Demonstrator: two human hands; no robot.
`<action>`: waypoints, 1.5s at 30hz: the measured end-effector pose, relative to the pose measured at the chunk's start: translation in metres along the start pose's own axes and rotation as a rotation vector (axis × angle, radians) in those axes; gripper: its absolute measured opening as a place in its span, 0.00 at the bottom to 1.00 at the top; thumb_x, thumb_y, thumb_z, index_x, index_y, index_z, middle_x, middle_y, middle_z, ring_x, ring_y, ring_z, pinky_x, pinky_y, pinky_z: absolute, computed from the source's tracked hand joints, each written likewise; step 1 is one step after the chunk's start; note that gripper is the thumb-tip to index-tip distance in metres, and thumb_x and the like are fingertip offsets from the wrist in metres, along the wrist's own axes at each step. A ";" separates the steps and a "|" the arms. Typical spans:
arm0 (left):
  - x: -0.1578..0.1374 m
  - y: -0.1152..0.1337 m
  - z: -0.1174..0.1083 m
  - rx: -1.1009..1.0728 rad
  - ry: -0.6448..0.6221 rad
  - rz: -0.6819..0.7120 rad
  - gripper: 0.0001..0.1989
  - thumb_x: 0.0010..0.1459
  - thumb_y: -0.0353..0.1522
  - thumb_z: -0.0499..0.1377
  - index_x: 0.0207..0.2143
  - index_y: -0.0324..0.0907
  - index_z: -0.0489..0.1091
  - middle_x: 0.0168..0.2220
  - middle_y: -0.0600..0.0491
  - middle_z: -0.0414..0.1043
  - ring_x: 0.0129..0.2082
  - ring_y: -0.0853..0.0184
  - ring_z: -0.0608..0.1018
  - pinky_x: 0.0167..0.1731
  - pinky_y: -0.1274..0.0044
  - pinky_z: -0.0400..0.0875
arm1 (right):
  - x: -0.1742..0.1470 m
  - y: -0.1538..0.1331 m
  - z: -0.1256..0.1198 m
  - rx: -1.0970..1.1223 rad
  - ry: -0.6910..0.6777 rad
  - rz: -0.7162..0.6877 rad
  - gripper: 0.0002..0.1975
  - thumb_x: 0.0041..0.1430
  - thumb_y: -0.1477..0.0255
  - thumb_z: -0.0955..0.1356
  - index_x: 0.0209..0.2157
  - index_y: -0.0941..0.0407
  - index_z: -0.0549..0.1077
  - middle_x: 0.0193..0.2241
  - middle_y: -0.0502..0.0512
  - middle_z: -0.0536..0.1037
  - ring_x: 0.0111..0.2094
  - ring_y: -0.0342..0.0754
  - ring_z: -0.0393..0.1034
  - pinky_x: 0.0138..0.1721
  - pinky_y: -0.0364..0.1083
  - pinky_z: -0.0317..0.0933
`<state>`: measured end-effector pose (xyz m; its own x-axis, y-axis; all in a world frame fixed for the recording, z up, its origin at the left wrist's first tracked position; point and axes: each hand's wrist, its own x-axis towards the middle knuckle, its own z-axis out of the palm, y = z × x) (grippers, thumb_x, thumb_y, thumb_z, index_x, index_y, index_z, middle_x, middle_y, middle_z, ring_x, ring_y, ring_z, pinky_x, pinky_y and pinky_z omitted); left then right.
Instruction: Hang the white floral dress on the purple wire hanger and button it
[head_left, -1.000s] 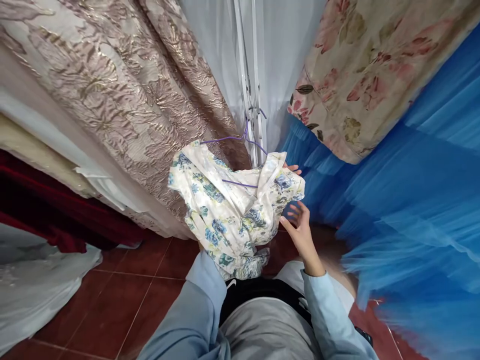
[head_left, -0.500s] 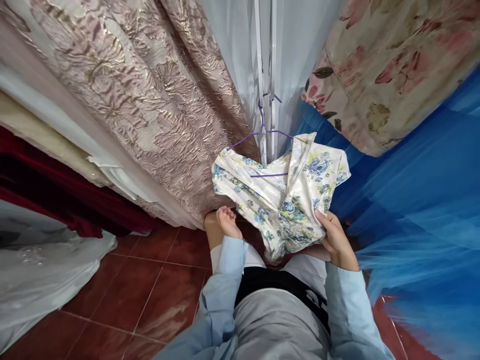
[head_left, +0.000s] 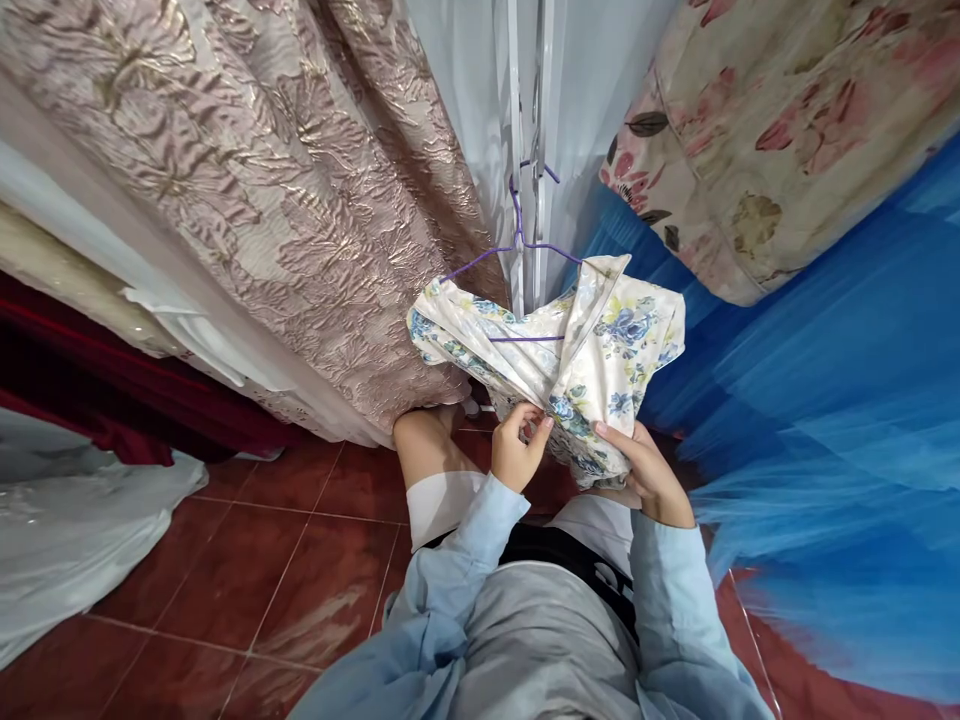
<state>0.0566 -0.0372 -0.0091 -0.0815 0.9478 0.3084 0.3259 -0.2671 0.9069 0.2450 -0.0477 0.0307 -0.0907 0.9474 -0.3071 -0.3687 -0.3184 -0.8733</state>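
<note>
A short-sleeved white dress [head_left: 621, 330] with blue and yellow flowers hangs in front of me on a purple wire hanger [head_left: 517, 222]. The hanger's hook is at a white metal rail. Its right shoulder flap is folded up over the hanger, and its lower part bunches toward me. My left hand [head_left: 519, 446] pinches the dress front near the waist, thumb and fingers together. My right hand [head_left: 651, 470] grips the cloth at the dress's right side, thumb on top and the other fingers behind it, mostly hidden.
Pink brocade cloth [head_left: 300, 200] hangs close on the left, beside dark red velvet [head_left: 82, 380] and white cloth. To the right are a beige floral garment [head_left: 720, 170] and blue tulle [head_left: 825, 430]. White metal rails [head_left: 541, 120] stand ahead. The floor is red tile [head_left: 277, 560].
My left hand has moved right from beside the dress onto its front and closed on the cloth. My right hand keeps its hold and has shifted slightly left with the dress.
</note>
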 end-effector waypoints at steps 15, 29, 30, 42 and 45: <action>-0.005 0.010 -0.005 -0.357 -0.094 -0.261 0.15 0.54 0.38 0.64 0.21 0.38 0.68 0.19 0.57 0.64 0.20 0.74 0.64 0.24 0.80 0.58 | 0.007 0.014 -0.017 -0.817 0.520 -0.632 0.33 0.50 0.65 0.74 0.57 0.56 0.67 0.59 0.67 0.68 0.59 0.62 0.63 0.58 0.60 0.60; -0.009 0.023 -0.014 -0.399 -0.172 -0.436 0.16 0.50 0.41 0.67 0.23 0.37 0.72 0.16 0.57 0.64 0.15 0.75 0.63 0.19 0.80 0.55 | 0.022 0.058 0.030 -0.816 -0.125 -0.577 0.04 0.62 0.69 0.66 0.33 0.53 0.66 0.30 0.51 0.73 0.32 0.48 0.66 0.36 0.45 0.57; -0.009 0.024 -0.012 -0.403 -0.180 -0.441 0.16 0.50 0.41 0.67 0.23 0.37 0.72 0.15 0.57 0.64 0.15 0.75 0.63 0.19 0.80 0.55 | 0.022 0.059 0.030 -0.801 -0.102 -0.592 0.03 0.60 0.70 0.66 0.33 0.53 0.66 0.30 0.50 0.73 0.32 0.48 0.65 0.35 0.45 0.57; 0.021 0.039 -0.012 -0.723 -0.059 -0.662 0.17 0.39 0.39 0.71 0.21 0.36 0.70 0.12 0.64 0.50 0.13 0.82 0.51 0.15 0.82 0.40 | 0.035 0.100 0.043 -0.650 0.096 -0.676 0.14 0.64 0.66 0.66 0.26 0.53 0.60 0.23 0.47 0.63 0.27 0.45 0.59 0.32 0.45 0.54; 0.058 0.065 -0.024 -0.787 -0.025 -0.623 0.14 0.39 0.35 0.70 0.22 0.36 0.70 0.13 0.66 0.48 0.12 0.83 0.50 0.14 0.84 0.39 | 0.033 0.098 0.044 -0.649 0.082 -0.667 0.16 0.66 0.64 0.66 0.26 0.52 0.59 0.23 0.47 0.62 0.27 0.45 0.58 0.32 0.45 0.53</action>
<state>0.0503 -0.0044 0.0749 -0.0025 0.9587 -0.2843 -0.4845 0.2475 0.8390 0.1655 -0.0460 -0.0487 0.0282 0.9436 0.3298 0.2696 0.3105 -0.9115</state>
